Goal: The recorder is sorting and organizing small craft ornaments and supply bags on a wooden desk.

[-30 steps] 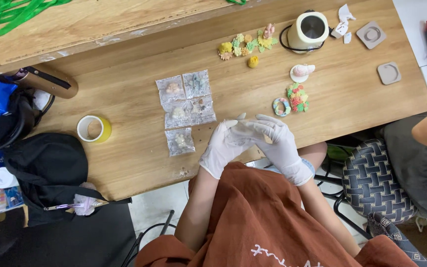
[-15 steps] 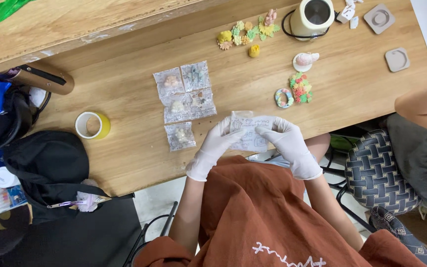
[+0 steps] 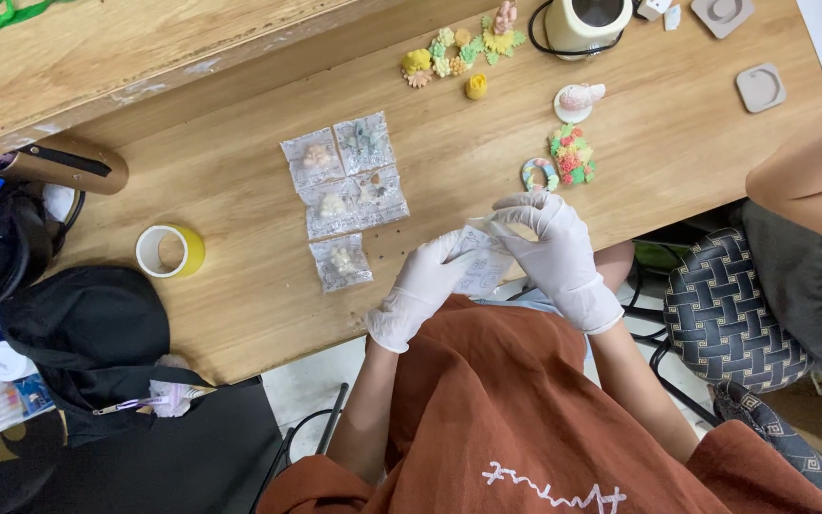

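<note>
- Clear plastic pouch point(image 3: 483, 257), small and faintly patterned, sits pinched between two white-gloved hands at the near edge of a wooden table point(image 3: 240, 295), above the person's rust-coloured top point(image 3: 506, 400).
- Left hand point(image 3: 422, 286) grips the pouch from its lower left side, fingers closed against the film.
- Right hand point(image 3: 554, 247) clamps the pouch's upper right edge, fingertips point(image 3: 506, 217) curled over the top corner.
- Four more sealed pouches point(image 3: 344, 195), each with a small pale shape inside, lie flat in a loose cluster on the table just left of the hands; a fifth pouch point(image 3: 340, 262) lies just below them, nearest the left hand.
- Roll of yellow tape point(image 3: 170, 250) lies well to the left of the pouches.
- Colourful moulded pieces point(image 3: 571, 154), among them a ring point(image 3: 537, 174), rest just beyond the right hand; a row of yellow and green flower pieces point(image 3: 459, 52) lies farther back beside a cream pot point(image 3: 590, 21).
- Two grey square moulds point(image 3: 761, 88) sit at the table's far right.
- Another person's bare arm point(image 3: 811, 162) enters from the right edge, apart from the gloved hands.
</note>
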